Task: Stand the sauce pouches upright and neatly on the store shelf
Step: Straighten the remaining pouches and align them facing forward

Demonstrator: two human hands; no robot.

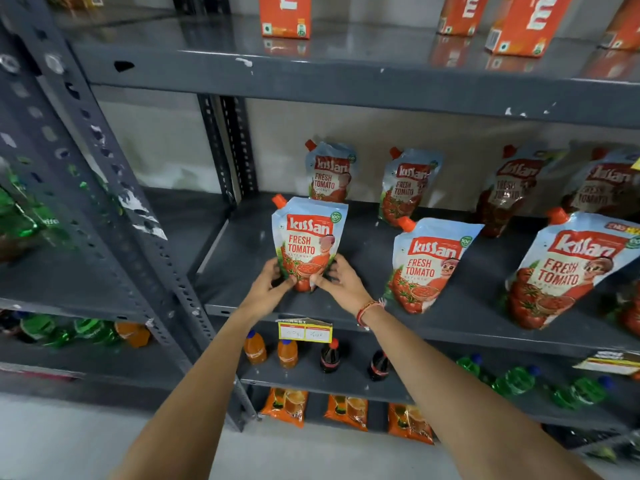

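Observation:
A blue and red tomato ketchup pouch (308, 237) with an orange cap stands upright near the front left of the grey middle shelf (249, 308). My left hand (273, 282) grips its lower left side and my right hand (341, 278) grips its lower right side. Two more pouches stand in the front row, one in the middle (427, 265) and one at the right (568, 268), both leaning slightly. Behind them a back row holds several pouches, among them one (330, 173) directly behind the held pouch and another (407, 185) to its right.
Orange cartons (285, 15) stand on the shelf above. Below, small orange and dark drink bottles (287, 353) and green bottles (516, 381) line the lower shelf, with a yellow price tag (304, 331) on the shelf edge. A perforated grey upright (138, 216) stands at the left.

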